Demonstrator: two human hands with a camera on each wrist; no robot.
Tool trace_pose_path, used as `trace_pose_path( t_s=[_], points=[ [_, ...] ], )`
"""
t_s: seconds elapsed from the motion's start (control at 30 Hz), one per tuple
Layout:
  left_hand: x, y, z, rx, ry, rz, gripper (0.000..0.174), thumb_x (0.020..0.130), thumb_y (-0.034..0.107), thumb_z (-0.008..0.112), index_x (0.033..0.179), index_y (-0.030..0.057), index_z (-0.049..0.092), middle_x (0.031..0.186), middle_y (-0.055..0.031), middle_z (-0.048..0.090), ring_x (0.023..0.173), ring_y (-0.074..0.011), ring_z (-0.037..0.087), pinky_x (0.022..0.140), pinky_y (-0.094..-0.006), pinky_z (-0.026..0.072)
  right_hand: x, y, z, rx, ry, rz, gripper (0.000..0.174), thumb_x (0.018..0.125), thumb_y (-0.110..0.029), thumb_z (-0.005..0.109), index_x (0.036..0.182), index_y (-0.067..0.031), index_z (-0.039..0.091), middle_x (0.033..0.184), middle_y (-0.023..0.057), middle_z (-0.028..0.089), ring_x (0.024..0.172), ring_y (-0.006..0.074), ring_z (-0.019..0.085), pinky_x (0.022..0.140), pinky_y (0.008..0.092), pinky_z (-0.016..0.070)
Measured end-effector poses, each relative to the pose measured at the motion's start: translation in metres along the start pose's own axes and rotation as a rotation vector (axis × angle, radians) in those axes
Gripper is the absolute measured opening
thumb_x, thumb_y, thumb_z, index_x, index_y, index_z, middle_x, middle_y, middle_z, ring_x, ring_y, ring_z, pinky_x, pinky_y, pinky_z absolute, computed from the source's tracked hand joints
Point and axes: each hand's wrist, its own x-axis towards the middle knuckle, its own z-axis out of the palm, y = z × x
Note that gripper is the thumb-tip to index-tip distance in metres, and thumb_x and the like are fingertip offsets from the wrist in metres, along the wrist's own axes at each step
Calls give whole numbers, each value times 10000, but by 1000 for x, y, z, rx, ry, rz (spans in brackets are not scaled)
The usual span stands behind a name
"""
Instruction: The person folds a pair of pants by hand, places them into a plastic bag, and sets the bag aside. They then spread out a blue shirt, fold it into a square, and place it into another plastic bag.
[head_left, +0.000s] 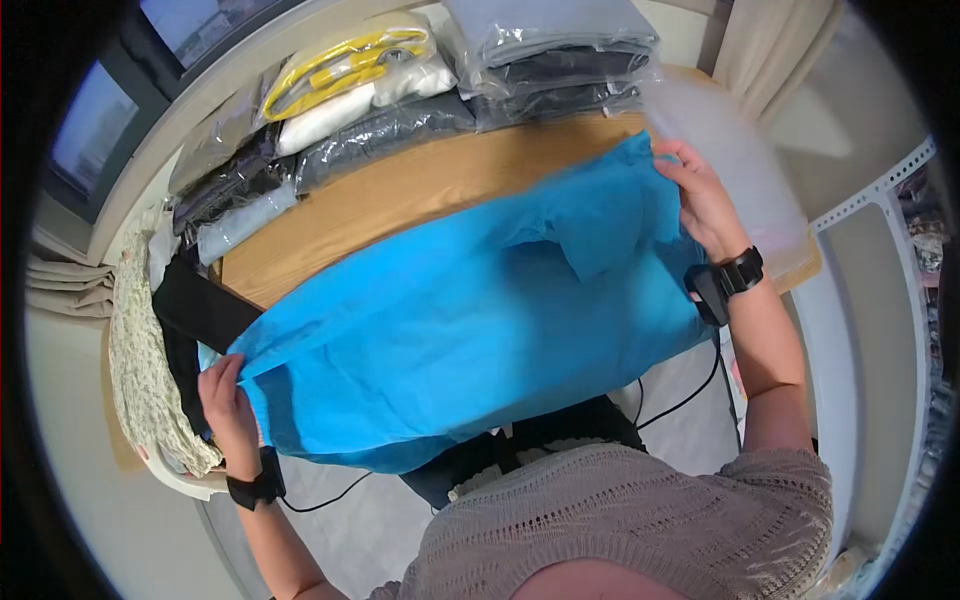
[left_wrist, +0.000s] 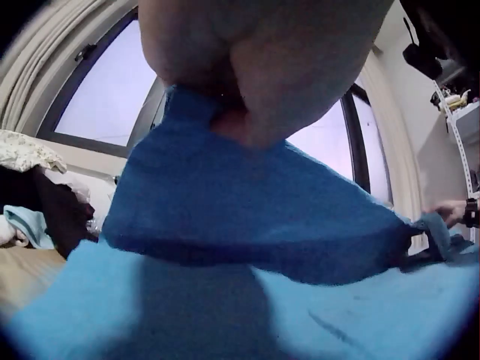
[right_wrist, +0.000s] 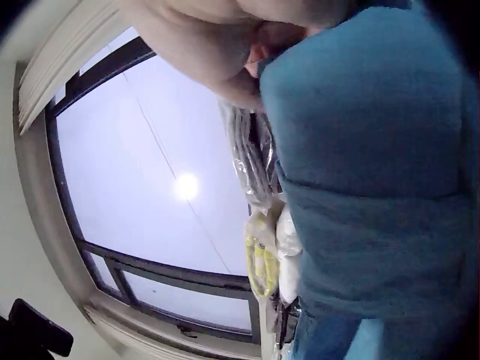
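A blue garment point(head_left: 430, 320) stretches between both hands over the wooden table and the person's lap. At its lower left end the left hand point(head_left: 228, 408) pinches the edge between thumb and fingers; in the left wrist view the cloth point(left_wrist: 247, 195) hangs from that hand point(left_wrist: 262, 67). The right hand point(head_left: 705, 205) grips the upper right corner, raised near the table's right end. In the right wrist view, the fingers of this hand point(right_wrist: 232, 45) curl at the folded cloth edge point(right_wrist: 360, 112). A sleeve-like flap lies near the garment's right part.
Bagged folded clothes point(head_left: 390, 130) line the back of the wooden table point(head_left: 400, 205), with a stack of grey ones point(head_left: 560, 50) behind. Black cloth point(head_left: 205, 305) and a patterned cream cloth point(head_left: 140, 350) lie at left. Clear plastic point(head_left: 740, 160) lies at right, near a white shelf rack point(head_left: 905, 270).
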Motion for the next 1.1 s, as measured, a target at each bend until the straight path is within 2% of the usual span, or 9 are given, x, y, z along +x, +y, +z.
trace_pose_path(
  t_s=[0.07, 0.33, 0.53, 0.6, 0.67, 0.73, 0.83, 1.0, 1.1],
  points=[
    [-9, -1, -2, 13, 38, 62, 475, 626, -172, 464, 1036, 14, 618, 1030, -136, 587, 921, -308, 542, 831, -372, 439, -9, 6, -16, -54, 60, 163, 173, 853, -62, 598, 1021, -47, 565, 893, 15, 604, 785, 90, 580, 699, 202, 469],
    [-43, 1, 18, -144, -356, -28, 449, 638, -167, 484, 1039, -5, 603, 1070, -170, 566, 1006, -337, 539, 892, -388, 429, -23, 51, -44, -333, 125, 354, 182, 806, -139, 672, 948, -54, 597, 854, 8, 602, 767, 107, 549, 697, 230, 447],
    [-39, 3, 20, -171, -402, -90, 448, 642, -157, 503, 1057, -11, 589, 1093, -182, 537, 1037, -345, 530, 900, -379, 427, -45, 1, 4, -735, 253, 528, 446, 774, -179, 709, 1152, -37, 520, 1090, 53, 555, 995, 137, 493, 832, 273, 417],
    [-40, -1, 19, -190, -386, -108, 444, 642, -156, 504, 1050, -7, 593, 1064, -178, 539, 1019, -342, 532, 880, -372, 434, -56, 5, -1, -776, -31, 236, 623, 765, -161, 713, 1305, -34, 430, 1250, 78, 484, 1118, 155, 437, 937, 280, 362],
    [-38, -10, 18, -162, -406, -110, 435, 646, -156, 497, 1035, 6, 603, 998, -161, 525, 959, -322, 535, 817, -357, 445, -56, 3, -2, -681, -117, 238, 661, 773, -115, 692, 1358, -35, 395, 1309, 84, 456, 1171, 164, 418, 999, 272, 311],
    [-37, -15, 13, -118, -297, -57, 413, 654, -156, 494, 1011, 15, 614, 962, -149, 508, 908, -302, 531, 755, -336, 447, -56, 1, -1, -504, -45, -16, 545, 790, -68, 661, 1298, -31, 464, 1219, 67, 529, 1121, 146, 462, 974, 268, 339],
    [-32, -12, -1, -102, -152, -155, 365, 666, -147, 503, 974, 11, 618, 958, -141, 505, 903, -289, 527, 781, -336, 431, -61, -12, -1, -184, -11, 202, 389, 809, -59, 635, 1190, -29, 561, 1090, 39, 596, 1033, 118, 505, 926, 253, 367],
    [-47, -15, 2, -142, -400, -185, 361, 673, -127, 513, 995, 13, 600, 999, -141, 533, 953, -310, 532, 820, -369, 425, -60, 9, -16, -448, -1, 284, 216, 824, -91, 627, 1031, -32, 648, 994, 14, 622, 949, 104, 529, 884, 244, 383],
    [-46, 1, -4, -76, -417, -89, 501, 658, -67, 533, 1147, 42, 543, 1091, -175, 523, 1044, -358, 495, 924, -403, 387, -64, 16, -14, -482, -7, 320, 190, 822, -98, 628, 993, -23, 663, 986, 18, 623, 935, 111, 530, 872, 242, 388]
  ],
)
